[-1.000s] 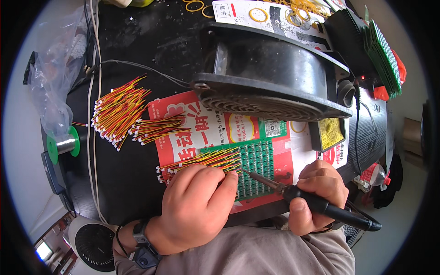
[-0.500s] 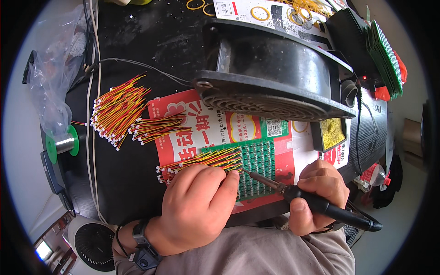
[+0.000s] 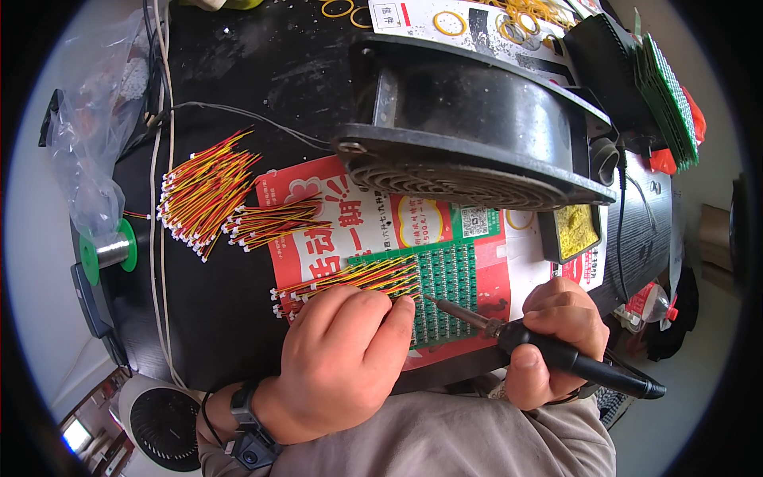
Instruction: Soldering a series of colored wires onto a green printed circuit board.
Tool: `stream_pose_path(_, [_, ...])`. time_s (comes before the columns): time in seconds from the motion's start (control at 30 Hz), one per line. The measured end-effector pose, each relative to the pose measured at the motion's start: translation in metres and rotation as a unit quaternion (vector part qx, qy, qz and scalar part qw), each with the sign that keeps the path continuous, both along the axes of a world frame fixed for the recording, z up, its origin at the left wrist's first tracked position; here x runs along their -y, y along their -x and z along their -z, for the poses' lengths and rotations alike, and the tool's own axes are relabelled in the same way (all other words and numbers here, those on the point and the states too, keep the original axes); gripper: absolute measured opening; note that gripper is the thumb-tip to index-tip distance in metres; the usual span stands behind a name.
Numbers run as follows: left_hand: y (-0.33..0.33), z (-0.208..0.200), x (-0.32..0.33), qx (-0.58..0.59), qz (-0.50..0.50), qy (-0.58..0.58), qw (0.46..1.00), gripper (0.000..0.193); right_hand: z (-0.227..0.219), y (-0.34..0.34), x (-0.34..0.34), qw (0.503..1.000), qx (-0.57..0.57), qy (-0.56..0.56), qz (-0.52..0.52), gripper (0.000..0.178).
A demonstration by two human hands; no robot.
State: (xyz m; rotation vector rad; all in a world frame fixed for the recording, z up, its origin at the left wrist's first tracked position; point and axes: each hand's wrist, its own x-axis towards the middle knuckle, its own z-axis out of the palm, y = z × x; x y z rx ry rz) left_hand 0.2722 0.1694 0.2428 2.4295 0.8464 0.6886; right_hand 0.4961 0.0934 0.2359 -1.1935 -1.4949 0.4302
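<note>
My right hand (image 3: 560, 342) grips a black-handled soldering iron (image 3: 568, 362). The iron's thin tip points left, over the green circuit board panel (image 3: 449, 282), close to the fingertips of my left hand (image 3: 342, 362). That left hand is closed in a pinch on a wire lead at the panel's left part; the pinched end itself is hidden by the fingers. Several red, yellow and black wire leads (image 3: 362, 277) lie side by side across the panel. Their white connectors stick out to the left.
A large black fan (image 3: 477, 119) stands just beyond the panel. Bundles of wire leads (image 3: 208, 191) lie at left, near a solder spool (image 3: 111, 252). A tray with yellow sponge (image 3: 576, 232) sits at right. Under the panel is a red printed sheet (image 3: 298, 187). Stacked green boards (image 3: 668, 103) stand far right.
The soldering iron and my right hand have shifted slightly to the right, drawing the tip a little away from the left fingertips. My left hand stays in place.
</note>
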Motion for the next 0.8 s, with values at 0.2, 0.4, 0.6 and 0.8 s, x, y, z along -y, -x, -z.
stream_pose_path(0.2, [-0.0025,0.0005,0.0022,0.029,-0.007,-0.005,1.0,0.023,-0.0013,-0.0014,-0.0002,1.0,0.004,0.007,-0.004,0.028])
stream_pose_path(0.4, [-0.0026,0.0037,0.0029,0.024,-0.006,-0.008,1.0,0.019,-0.0018,-0.0018,-0.0022,1.0,0.009,0.011,-0.019,0.027])
stream_pose_path(0.6, [-0.0031,0.0031,0.0032,0.018,-0.006,-0.005,1.0,0.018,-0.0046,0.0004,-0.0027,1.0,0.01,0.025,-0.012,0.026])
stream_pose_path(0.8, [-0.0026,0.0029,0.0032,0.015,-0.005,-0.007,1.0,0.019,-0.0039,0.0005,-0.0032,1.0,0.012,0.023,-0.013,0.025])
